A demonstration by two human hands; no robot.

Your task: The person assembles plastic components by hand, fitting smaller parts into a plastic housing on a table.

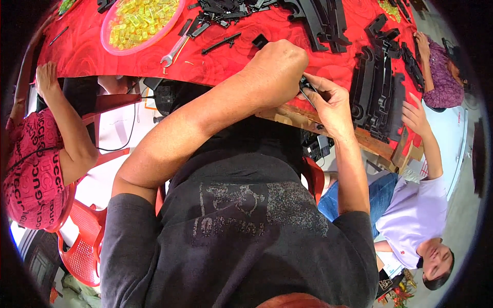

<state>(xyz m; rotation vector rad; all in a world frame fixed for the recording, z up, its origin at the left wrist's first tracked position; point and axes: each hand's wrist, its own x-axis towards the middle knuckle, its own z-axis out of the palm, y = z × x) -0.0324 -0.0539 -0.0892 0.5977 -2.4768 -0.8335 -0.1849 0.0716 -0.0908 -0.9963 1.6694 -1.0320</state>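
Both my hands meet over the near edge of the red-covered table, to the right of its middle. A small black plastic part (307,89) is between them. My right hand (331,102) pinches it between thumb and fingers. My left hand (280,69) is closed in a fist right against the part, and its back hides most of what its fingers grip. Just beyond the left hand lies a small black block (260,41). A thin black plastic strip (221,43) rests to the left of that.
A pink basin (104,38) of yellow clear pieces stands at the far left, beside a wrench (173,53). Long black plastic parts (365,84) are stacked at right, more (321,23) beyond. Co-workers sit on both sides; one's hand (417,117) reaches to the right edge.
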